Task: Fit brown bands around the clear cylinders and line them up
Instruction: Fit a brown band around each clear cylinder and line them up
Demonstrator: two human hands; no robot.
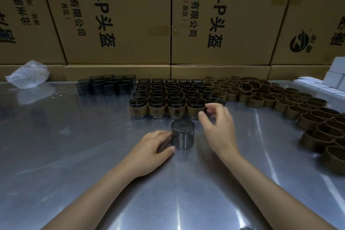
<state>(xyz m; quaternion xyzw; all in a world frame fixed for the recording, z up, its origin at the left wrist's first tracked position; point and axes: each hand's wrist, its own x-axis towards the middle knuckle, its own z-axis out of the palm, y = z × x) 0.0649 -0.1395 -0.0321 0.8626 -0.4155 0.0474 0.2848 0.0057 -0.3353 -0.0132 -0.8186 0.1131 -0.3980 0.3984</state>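
A bare smoky clear cylinder [183, 134] stands upside down on the steel table. My left hand [152, 150] holds its left side between thumb and fingers. My right hand [217, 120] is at the right end of the front row of banded cylinders [158, 111], fingers curled around the last banded cylinder [214, 105], which it mostly hides. Behind that row stand several more rows of banded cylinders [171, 91]. Loose brown bands [261, 99] lie spread to the right. Unbanded cylinders [106, 87] are stacked at the back left.
Large cardboard boxes [119, 24] form a wall behind the steel table [74, 155]. A crumpled bubble-wrap bag [28, 73] lies at the back left. White boxes [332, 78] are stacked at the far right.
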